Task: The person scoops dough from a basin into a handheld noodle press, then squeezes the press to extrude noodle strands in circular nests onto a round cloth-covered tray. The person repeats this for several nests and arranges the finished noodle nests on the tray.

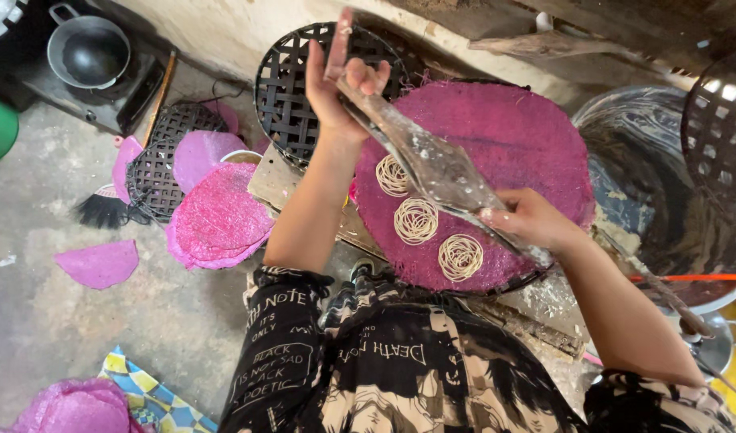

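Both-handed grip: left hand (336, 76) and right hand (528, 218) clutch clear piping bag (432, 164), frame centre; step: coiling noodle nests (416, 220) on pink mat (512, 136); next coil needs bare mat.

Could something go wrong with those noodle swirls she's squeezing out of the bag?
Maybe. The clear bag hangs right above the three noodle swirls, so it might sag and smear them. The left hand grips only its thin top end and the right hand its lower end, so it could slip. The swirls crowd one side of the pink mat, and another might land touching them and stick.
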